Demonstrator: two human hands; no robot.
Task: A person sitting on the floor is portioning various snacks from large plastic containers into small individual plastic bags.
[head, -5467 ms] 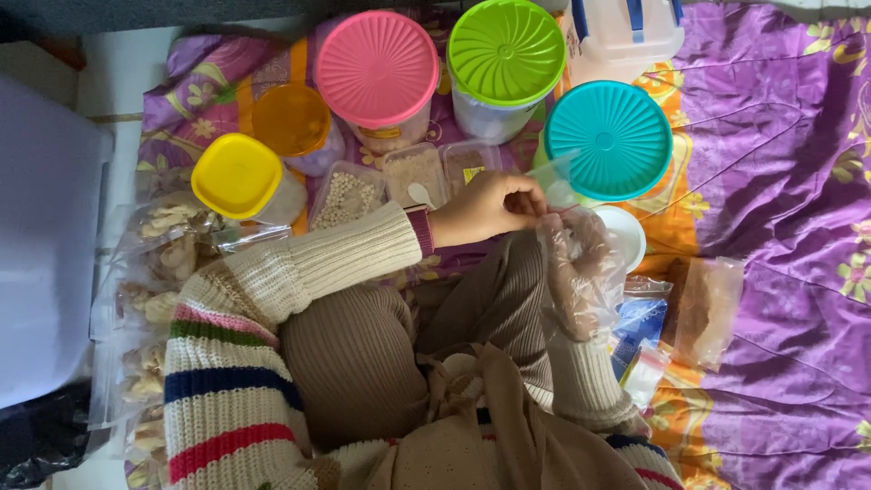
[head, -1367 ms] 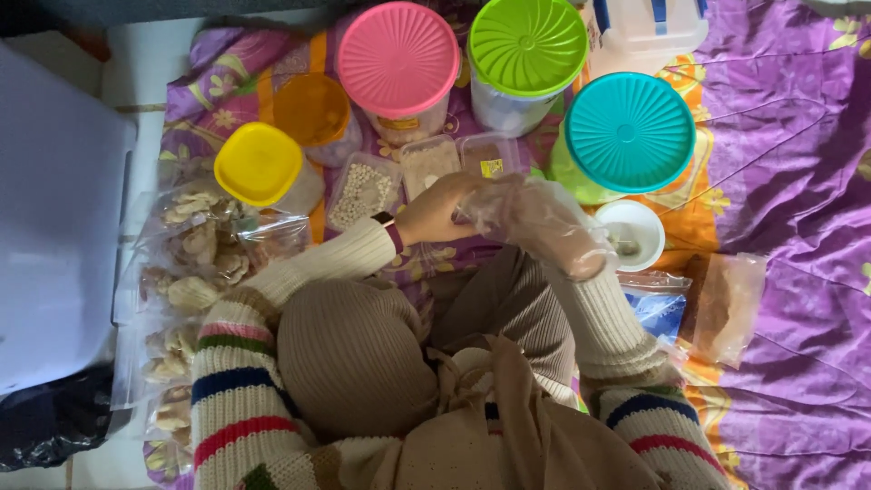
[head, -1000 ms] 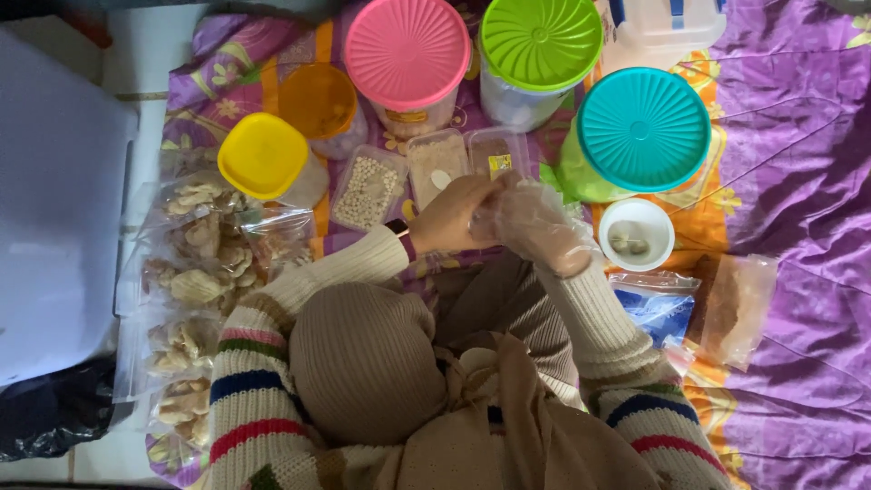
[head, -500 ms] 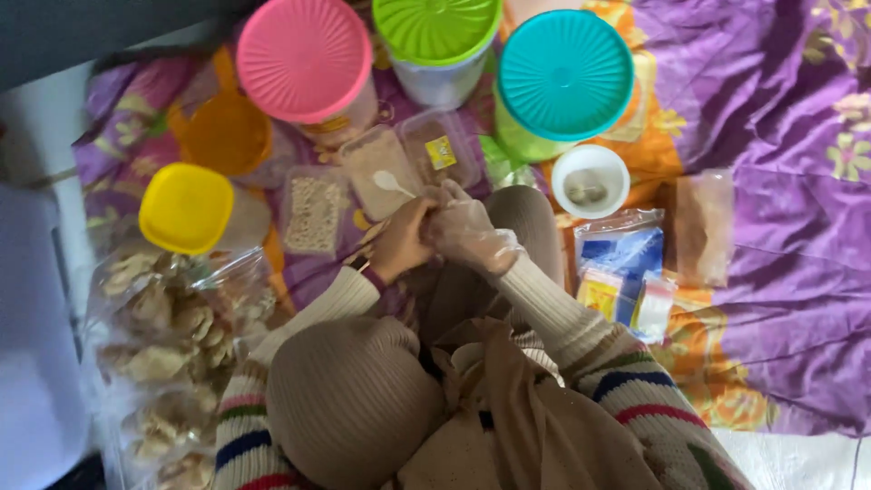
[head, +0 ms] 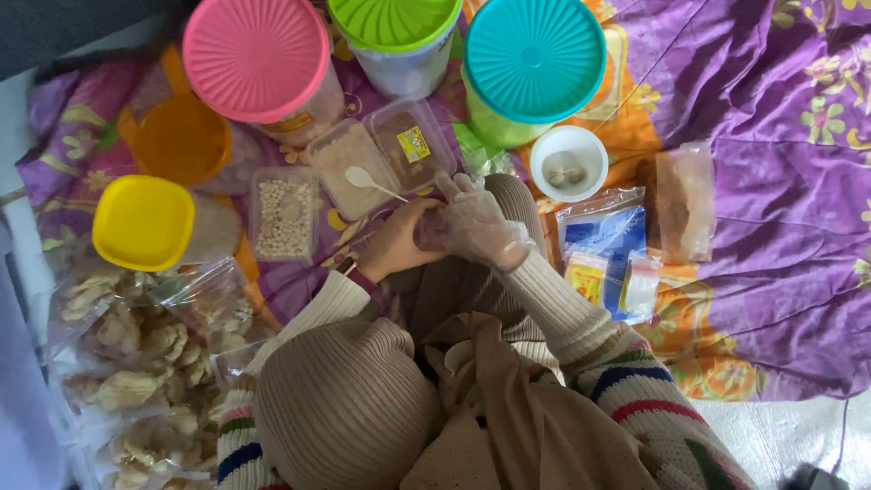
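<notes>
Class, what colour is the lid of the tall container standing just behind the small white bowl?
Teal; the ribbed round lid shows best in the head view.

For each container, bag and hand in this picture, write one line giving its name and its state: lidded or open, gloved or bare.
pink-lidded tub, lidded
green-lidded tub, lidded
teal-lidded tub, lidded
yellow-lidded jar, lidded
three clear trays, open, filled
white bowl, open
right hand, in clear glove
left hand, bare, touching the glove
snack bags, filled

Spoon [head: 370, 181] in tray [head: 349, 168], bowl [head: 569, 162] right
</notes>
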